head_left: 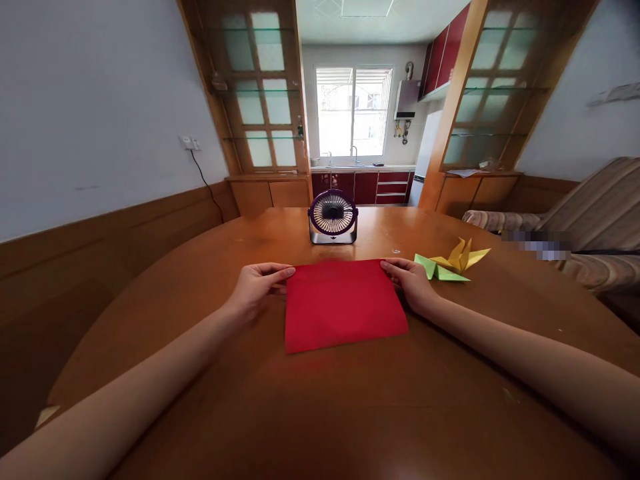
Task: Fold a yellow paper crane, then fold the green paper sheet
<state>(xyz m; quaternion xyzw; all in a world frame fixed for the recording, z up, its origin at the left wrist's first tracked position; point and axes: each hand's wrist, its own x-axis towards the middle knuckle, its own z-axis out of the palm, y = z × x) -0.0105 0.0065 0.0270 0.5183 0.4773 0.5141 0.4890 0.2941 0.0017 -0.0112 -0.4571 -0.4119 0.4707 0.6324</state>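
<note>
A flat sheet of red paper [345, 303] is held up by its two far corners, tilted over the wooden table. My left hand [255, 287] pinches the far left corner between thumb and fingers. At the far right corner, my right hand [407, 283] has the same kind of pinch. The near edge of the sheet hangs toward me and looks slightly curved at the right. Just beyond my right hand lie a folded green paper piece [440, 270] and a yellow origami crane [460, 257].
A small purple desk fan [333, 217] stands on the round wooden table [320, 413], behind the paper. A striped sofa [595, 220] is at the right. Wooden cabinets with glass shelves flank a kitchen opening with a window [354, 110].
</note>
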